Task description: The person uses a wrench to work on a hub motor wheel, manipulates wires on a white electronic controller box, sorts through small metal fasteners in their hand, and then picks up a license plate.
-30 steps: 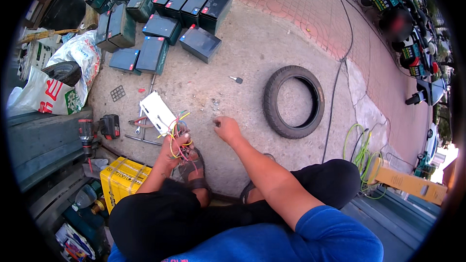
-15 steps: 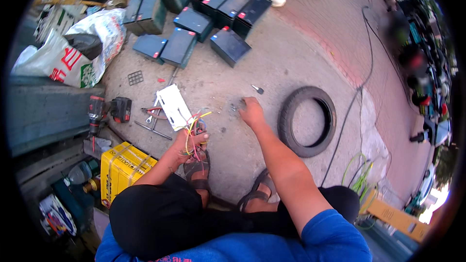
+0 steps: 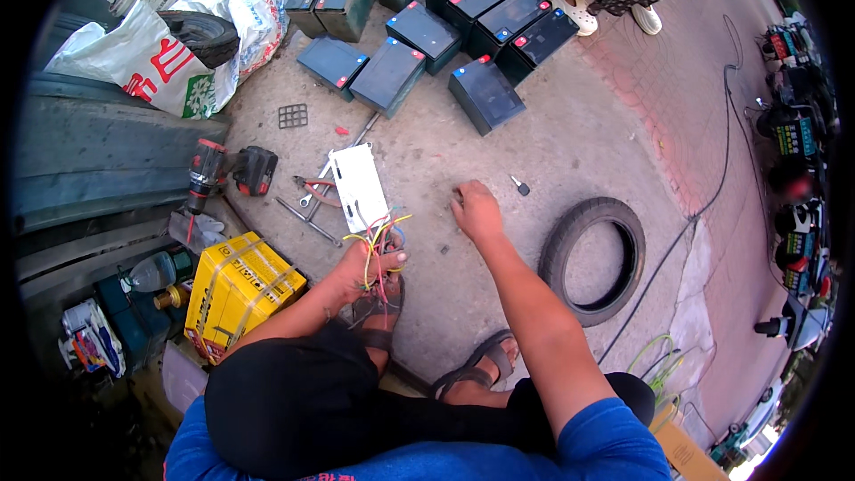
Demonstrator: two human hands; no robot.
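Observation:
My left hand (image 3: 381, 260) is closed around a bundle of thin coloured wires (image 3: 378, 236) at the near end of a flat white case (image 3: 358, 187). Yellow, red and blue strands stick out between its fingers. To the right, my right hand (image 3: 479, 211) is low over the concrete, fingers bent together at the ground. Whatever lies under or between those fingertips is hidden. Beyond it and to the right lies a key with a black head (image 3: 521, 185). Red-handled pliers (image 3: 318, 191) and a cross-shaped metal wrench (image 3: 309, 220) lie left of the white case.
Several dark batteries (image 3: 389, 77) stand at the back, near a person's white shoes (image 3: 570, 4). A tyre (image 3: 554, 258) lies at the right, beside a long black cable (image 3: 686, 230). At the left are a cordless drill (image 3: 207, 169), a yellow box (image 3: 242, 289) and a white sack (image 3: 116, 67).
The view has shifted, so the scene sits further right and lower. My right hand has moved slightly left over the ground, covering small bits seen beside it before. My left hand keeps its hold.

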